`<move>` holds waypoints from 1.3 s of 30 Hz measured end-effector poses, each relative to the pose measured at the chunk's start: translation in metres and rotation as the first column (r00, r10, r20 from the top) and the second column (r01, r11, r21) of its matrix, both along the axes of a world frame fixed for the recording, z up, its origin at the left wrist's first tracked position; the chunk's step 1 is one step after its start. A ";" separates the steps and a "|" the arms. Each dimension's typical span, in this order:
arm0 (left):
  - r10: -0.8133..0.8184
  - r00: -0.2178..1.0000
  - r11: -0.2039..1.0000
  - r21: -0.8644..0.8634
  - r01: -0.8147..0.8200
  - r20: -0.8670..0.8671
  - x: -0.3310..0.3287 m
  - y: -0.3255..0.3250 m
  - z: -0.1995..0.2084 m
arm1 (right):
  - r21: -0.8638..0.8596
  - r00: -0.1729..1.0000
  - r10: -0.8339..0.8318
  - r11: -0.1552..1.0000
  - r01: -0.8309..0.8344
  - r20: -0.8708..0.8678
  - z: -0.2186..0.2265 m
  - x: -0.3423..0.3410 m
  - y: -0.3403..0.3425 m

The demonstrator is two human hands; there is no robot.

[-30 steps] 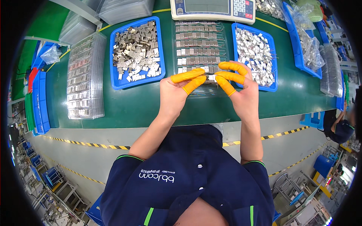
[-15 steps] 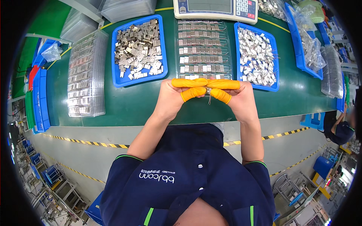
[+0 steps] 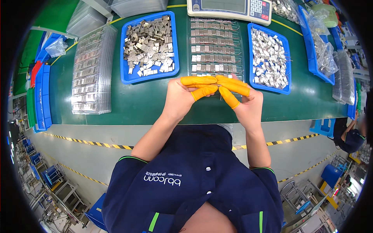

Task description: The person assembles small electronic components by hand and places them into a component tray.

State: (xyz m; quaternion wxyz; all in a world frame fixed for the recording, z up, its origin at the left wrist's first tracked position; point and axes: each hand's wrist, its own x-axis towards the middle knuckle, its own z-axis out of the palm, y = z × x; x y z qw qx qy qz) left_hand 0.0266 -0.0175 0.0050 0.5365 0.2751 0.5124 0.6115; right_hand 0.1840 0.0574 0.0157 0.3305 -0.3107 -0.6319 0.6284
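Observation:
Over the near side of the green table (image 3: 147,105), my left hand (image 3: 180,97) and my right hand (image 3: 248,105) meet fingertip to fingertip. Yellow finger covers sit on the thumbs and fingers of both. Pinched between them is a small metal connector (image 3: 218,85), mostly hidden, with thin wires hanging below. Just beyond the hands lies a clear plastic tray (image 3: 210,67) with rows of silver and white connectors. To its left a blue tray (image 3: 132,79) holds a heap of metal connector shells. A second blue tray (image 3: 268,89), on the right, holds white connectors with thin wires.
A stack of filled clear trays (image 3: 91,77) stands at the left. At the back is a digital scale (image 3: 229,8). On the far right are a blue bin (image 3: 311,58) with plastic bags and more clear trays (image 3: 342,77). Another person (image 3: 349,136) is beyond the table's right end.
My fingers have shifted their pinch, with the right fingers now tilted and the connector turned between them. The whole view has shifted slightly, so the trays appear higher and further right.

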 end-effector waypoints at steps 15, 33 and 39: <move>0.347 0.375 0.937 0.336 -0.096 -0.859 -0.023 -0.034 -0.024 | 0.887 0.897 -0.265 0.400 -0.230 0.353 -0.025 -0.024 -0.007; 0.220 0.184 0.965 0.242 0.105 -0.958 -0.014 -0.033 -0.030 | 0.832 0.920 -0.252 0.540 -0.125 0.301 -0.034 -0.009 -0.001; 0.347 0.044 0.918 0.329 -0.223 -0.937 -0.068 -0.017 -0.027 | 0.806 0.674 -0.675 0.557 0.199 0.300 -0.037 0.045 0.061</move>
